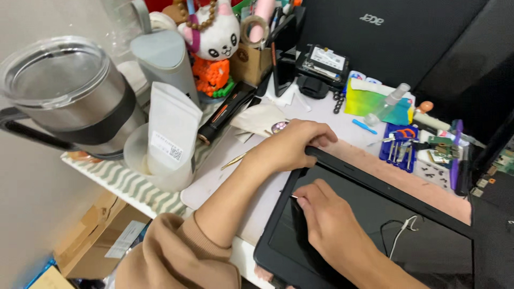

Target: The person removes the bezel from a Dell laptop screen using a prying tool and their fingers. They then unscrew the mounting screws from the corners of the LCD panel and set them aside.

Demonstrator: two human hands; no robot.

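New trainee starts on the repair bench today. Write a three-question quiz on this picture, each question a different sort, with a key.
1. True or false: the left hand grips the top corner of the black laptop screen frame.
2. Multiple choice: where does the right hand rest? A) on the steel tumbler B) on the frame's left side, fingertips at its inner edge C) on the blue screwdriver set
3. Fill in: the loose thin cable lying on the dark panel has a ____ end.

Key
1. True
2. B
3. White
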